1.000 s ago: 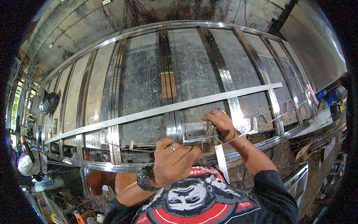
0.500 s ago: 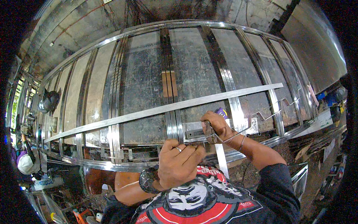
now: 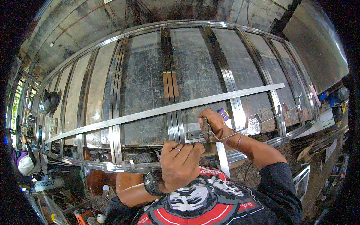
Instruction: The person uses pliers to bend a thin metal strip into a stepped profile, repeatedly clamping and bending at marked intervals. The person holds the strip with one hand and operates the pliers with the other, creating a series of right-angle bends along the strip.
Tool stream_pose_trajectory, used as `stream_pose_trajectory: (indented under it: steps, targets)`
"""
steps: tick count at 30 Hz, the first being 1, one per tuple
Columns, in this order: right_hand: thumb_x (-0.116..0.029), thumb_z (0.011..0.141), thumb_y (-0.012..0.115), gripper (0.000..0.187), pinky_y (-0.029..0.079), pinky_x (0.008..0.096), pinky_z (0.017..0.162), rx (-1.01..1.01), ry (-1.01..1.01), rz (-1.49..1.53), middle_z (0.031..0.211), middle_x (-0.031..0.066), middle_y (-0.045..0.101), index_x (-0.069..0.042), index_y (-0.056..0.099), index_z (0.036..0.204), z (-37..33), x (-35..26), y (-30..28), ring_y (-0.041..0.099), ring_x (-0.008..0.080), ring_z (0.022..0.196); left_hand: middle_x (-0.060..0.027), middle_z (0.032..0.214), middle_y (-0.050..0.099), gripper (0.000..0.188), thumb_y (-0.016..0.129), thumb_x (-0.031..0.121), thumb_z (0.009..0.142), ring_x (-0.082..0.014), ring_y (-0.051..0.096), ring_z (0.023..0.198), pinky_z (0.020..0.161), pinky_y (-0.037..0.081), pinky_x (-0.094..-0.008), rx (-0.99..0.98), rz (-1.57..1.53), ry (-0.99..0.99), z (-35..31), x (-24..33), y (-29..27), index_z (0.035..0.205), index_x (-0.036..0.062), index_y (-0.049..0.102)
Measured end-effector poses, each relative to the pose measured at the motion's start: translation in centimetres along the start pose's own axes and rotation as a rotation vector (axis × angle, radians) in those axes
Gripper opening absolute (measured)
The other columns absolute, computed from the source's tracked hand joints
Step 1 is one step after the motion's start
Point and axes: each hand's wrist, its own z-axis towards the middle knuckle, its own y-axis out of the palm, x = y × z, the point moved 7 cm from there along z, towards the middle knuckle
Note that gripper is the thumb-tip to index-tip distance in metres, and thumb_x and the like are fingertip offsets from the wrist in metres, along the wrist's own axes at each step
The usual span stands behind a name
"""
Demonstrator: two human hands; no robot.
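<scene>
A long, thin metal strip (image 3: 236, 133), bent into zigzag steps, runs across in front of me. My left hand (image 3: 180, 165), with a ring and a dark wristwatch, is closed around it near my chest. Slightly farther forward and to the right, my right hand (image 3: 214, 123) grips the same strip with curled fingers. Its stepped far part rises toward the right over the metal frame (image 3: 233, 99), and its other end reaches left past my left wrist. A purple tape measure (image 3: 224, 114) lies just beyond my right hand. The fingers hide part of the strip.
A long flat metal bar (image 3: 165, 110) lies diagonally over the frame's crosspieces. Dark boards (image 3: 146, 75) show between them. A black helmet-like object (image 3: 49, 101) sits at the left. A large smooth sheet (image 3: 318, 45) stands at the far right.
The bent strip has tilted and shifted: its left end sits lower and nearer to me, while its bends on the right have moved slightly. Both hands have moved slightly, keeping their hold.
</scene>
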Motion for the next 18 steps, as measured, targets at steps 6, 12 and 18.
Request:
stream_pose_trajectory:
  steps: [6, 12, 18]
  targets:
    - [-0.003, 0.09, 0.064, 0.013, 0.048, 0.0458, 0.067, -0.029, 0.014, 0.007, 0.085, 0.0175, 0.061, -0.002, 0.06, 0.102, 0.4, 0.2, -0.2, 0.061, 0.0399, 0.078, -0.002, 0.071, 0.053, 0.019, 0.076, 0.011, 0.079, -0.0188, 0.052, 0.059, 0.067, 0.039, -0.0364, 0.001, 0.027, -0.004, -0.1, -0.3, 0.4, 0.094, 0.0054, 0.067]
    - [-0.015, 0.08, 0.075, 0.047, 0.047, 0.0499, 0.09, -0.198, 0.018, -0.105, 0.106, 0.0198, 0.06, -0.002, 0.058, 0.122, 1.8, 1.1, -1.3, 0.059, 0.0406, 0.104, -0.0077, 0.078, 0.064, 0.021, 0.076, 0.017, 0.085, -0.0254, 0.06, 0.07, 0.08, 0.044, -0.0423, -0.029, -0.019, -0.117, -0.2, -1.9, 1.0, 0.1, 0.0049, 0.068]
    - [-0.014, 0.069, 0.08, 0.069, 0.032, 0.054, 0.121, -0.31, -0.063, -0.273, 0.127, 0.0194, 0.057, -0.003, 0.055, 0.132, 1.9, 1.4, -1.1, 0.052, 0.0414, 0.127, -0.0123, 0.083, 0.065, 0.041, 0.073, 0.018, 0.089, -0.0318, 0.059, 0.081, 0.086, 0.044, -0.0445, -0.094, -0.04, -0.319, 0.1, -4.5, 2.3, 0.126, 0.0023, 0.066]
